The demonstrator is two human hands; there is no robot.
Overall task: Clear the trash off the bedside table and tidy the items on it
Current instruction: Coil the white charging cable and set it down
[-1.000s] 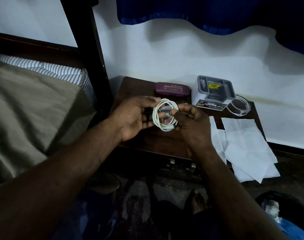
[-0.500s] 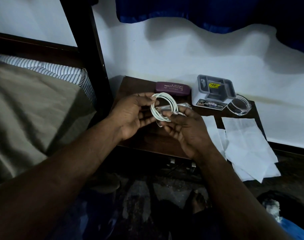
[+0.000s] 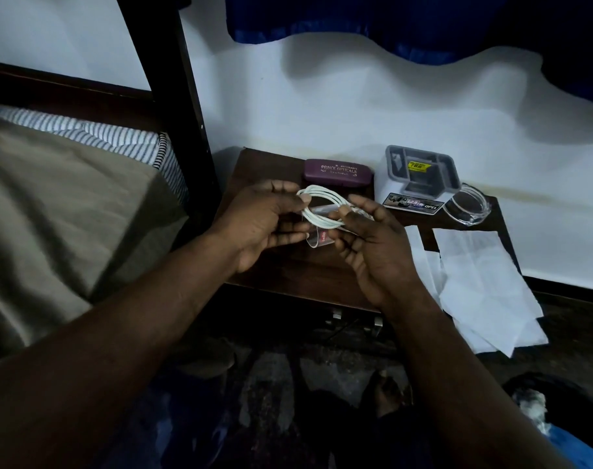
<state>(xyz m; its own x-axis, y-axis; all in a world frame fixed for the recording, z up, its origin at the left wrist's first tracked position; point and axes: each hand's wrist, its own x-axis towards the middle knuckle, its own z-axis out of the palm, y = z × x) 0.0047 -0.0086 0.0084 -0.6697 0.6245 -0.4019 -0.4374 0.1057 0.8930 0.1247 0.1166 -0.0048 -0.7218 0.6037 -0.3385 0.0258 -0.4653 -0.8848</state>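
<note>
Although the light is dim, a bed spread with a tan blanket (image 3: 61,214) is seen filling the left side. A dark brown wooden bedside table (image 3: 288,269) is set just beside its post, against the white wall. Crumpled white tissue sheets (image 3: 477,275) are draped over the table's right front corner. The left hand (image 3: 264,221) and the right hand (image 3: 376,248) are raised close together over the middle of the tabletop. At the back a white box fitted with a grey compartment tray (image 3: 420,177) is placed, with a round clear glass dish (image 3: 467,208) just beside it on the right and a maroon oblong spectacle case (image 3: 337,172) on its left. A coiled white cable (image 3: 322,221) is pinched at either side by the fingers and thumbs of both hands and is held between them. A small clear plastic piece with a red label (image 3: 318,238) is glimpsed beneath it; whether it is held or lying on the table cannot be told.
</note>
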